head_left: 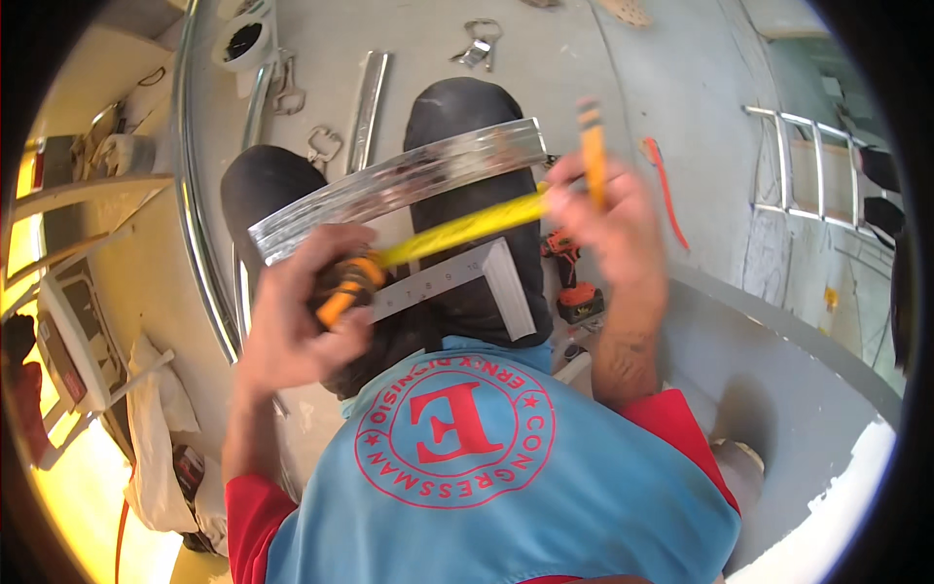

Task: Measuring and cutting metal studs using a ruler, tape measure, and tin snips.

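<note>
My left hand (292, 326) is closed around an orange and black tape measure (356, 280) above my lap. Its yellow blade (462, 229) is pulled out to my right hand (613, 219), which is blurred by motion. An orange pencil (592, 146) stands up between my right fingers; the tape's end is hidden among them. Across my dark-trousered knees lies a shiny metal channel (409, 175), just beyond the tape. A try square (508, 289) with a pale handle and a marked metal blade rests on my thighs, below the tape.
A cordless drill (576, 287) stands by my right thigh. Locking clamps (477, 47), another metal channel (370, 109) and a white bucket (241, 44) are ahead. Long metal rails (185, 175) run along the left. A red tool (665, 195) and a ladder (815, 175) are at the right.
</note>
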`<state>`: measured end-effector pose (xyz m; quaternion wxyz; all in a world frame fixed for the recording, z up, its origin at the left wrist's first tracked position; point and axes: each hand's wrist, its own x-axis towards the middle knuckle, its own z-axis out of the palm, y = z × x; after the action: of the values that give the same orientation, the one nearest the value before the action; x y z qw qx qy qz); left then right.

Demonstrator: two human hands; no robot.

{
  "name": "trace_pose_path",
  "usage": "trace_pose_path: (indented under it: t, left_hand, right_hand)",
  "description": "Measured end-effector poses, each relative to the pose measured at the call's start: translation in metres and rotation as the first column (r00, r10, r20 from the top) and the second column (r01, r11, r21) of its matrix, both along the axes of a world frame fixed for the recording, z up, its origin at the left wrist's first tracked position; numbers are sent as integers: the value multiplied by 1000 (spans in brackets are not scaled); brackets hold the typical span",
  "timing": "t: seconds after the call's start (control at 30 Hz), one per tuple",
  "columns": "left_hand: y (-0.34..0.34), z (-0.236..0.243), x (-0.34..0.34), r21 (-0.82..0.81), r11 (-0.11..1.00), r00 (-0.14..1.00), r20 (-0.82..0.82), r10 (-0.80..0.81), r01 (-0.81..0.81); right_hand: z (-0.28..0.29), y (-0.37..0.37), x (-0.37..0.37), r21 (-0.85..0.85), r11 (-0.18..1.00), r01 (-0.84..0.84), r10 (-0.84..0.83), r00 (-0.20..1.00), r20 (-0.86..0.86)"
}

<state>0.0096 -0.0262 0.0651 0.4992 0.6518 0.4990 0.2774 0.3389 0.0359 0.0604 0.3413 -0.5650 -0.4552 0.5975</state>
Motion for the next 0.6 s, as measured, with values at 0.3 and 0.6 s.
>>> trace_pose_path:
  t: [0.3,0.6]
  left_hand:
    - [30,17,-80,-93,989,964,-226,-137,119]
    - [31,8,-105,-124,984,966,-211,-148,124]
  right_hand:
    - [-52,57,48,51,959,278,-283,934,218]
    - [-59,49,21,123,953,276,-298,928,224]
